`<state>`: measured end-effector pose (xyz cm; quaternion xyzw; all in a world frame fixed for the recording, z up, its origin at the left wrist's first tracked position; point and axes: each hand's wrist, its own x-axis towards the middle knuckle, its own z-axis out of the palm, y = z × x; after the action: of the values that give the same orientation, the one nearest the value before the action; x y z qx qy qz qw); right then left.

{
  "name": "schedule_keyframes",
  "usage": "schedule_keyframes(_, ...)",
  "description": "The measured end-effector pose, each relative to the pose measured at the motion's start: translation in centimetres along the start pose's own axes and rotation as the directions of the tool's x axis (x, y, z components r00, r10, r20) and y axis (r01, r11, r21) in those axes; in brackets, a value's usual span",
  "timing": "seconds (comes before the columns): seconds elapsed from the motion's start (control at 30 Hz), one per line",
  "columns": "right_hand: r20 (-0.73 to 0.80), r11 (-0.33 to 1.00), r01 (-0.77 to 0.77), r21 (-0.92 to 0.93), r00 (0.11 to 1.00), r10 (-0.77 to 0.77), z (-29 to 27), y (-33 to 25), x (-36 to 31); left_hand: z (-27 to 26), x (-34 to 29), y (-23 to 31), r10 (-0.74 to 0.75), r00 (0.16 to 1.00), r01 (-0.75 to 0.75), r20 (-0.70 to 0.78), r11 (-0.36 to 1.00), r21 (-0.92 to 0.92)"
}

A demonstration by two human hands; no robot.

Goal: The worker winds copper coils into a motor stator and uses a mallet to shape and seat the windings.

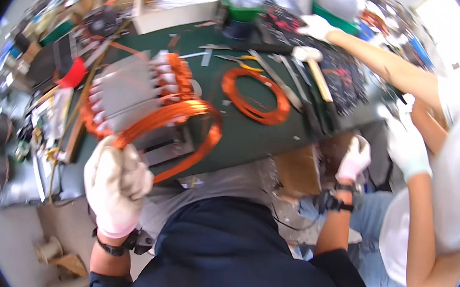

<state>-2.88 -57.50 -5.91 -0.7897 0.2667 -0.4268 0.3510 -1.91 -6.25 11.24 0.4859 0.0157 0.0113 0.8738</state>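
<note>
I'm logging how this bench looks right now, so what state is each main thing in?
Left hand: gloved, gripping the raised coil
Raised coil: looped, held
Right hand: gloved, nothing seen in it
Second coil: looped, lying flat
Slotted core: on the table, orange wire along its sides
Pliers: lying, handles spread
Mallet: lying down
White box: open-topped

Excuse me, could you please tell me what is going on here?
The person's gloved left hand grips a loop of copper-coloured wire by a grey block edged with white strips and orange windings. The gloved right hand is off the table's near edge, with nothing visible in it. A second wire coil lies on the green table, near a mallet. At right, a co-worker stretches a gloved arm over the table.
</note>
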Motion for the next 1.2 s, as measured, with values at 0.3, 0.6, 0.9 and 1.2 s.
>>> schedule_keyframes(0.3, 0.693, 0.821, 0.067, 0.566, 0.500, -0.519, 6.7, -28.2, -9.7, 0.6, 0.0, 1.7, -0.238, 0.956, 0.235, 0.170, 0.971, 0.038)
schedule_keyframes(0.6, 0.524, 0.456, 0.596, 0.661, 0.069, -0.849, 7.2, -34.3, -9.9, 0.5, -1.3, 0.1, -0.062, 0.982, -0.037, 0.178, 0.862, 0.506)
schedule_keyframes(0.9, 0.809, 0.758, -0.282, 0.588, 0.219, -0.546, 5.6, -33.8, -8.7, -0.6, -0.6, -1.5, 0.392, 0.780, -0.484, 0.487, -0.113, 0.868)
schedule_keyframes(1.2, 0.246, 0.310, 0.500, 0.808, 0.192, -0.950, 6.4, -31.3, -12.6, 0.2, 0.2, -2.0, 0.500, 0.784, -0.500, 0.369, 0.156, 0.852)
